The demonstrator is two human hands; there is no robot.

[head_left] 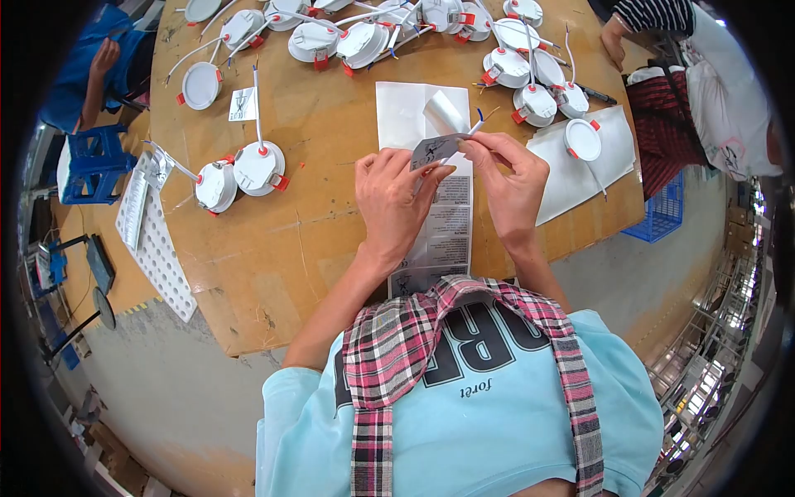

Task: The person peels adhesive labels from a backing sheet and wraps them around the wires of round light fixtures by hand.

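My left hand (pixel 387 197) and my right hand (pixel 512 184) meet over the near side of the table, both with fingers pinched on a silver printed label (pixel 439 149). Close behind the label, a white cable end (pixel 478 124) shows blue and brown wires; what it joins to is hidden. Below my hands a long strip of printed silver labels (pixel 450 217) runs toward my body. A curled shiny piece (pixel 445 112) rises just beyond my fingers, over a white sheet (pixel 399 112).
Two round white downlights (pixel 260 168) with red clips lie to the left, and several more (pixel 364 43) are piled at the back. Another downlight (pixel 582 140) rests on white sheets (pixel 546 178) at right. People sit at both sides. A blue stool (pixel 95 166) stands left.
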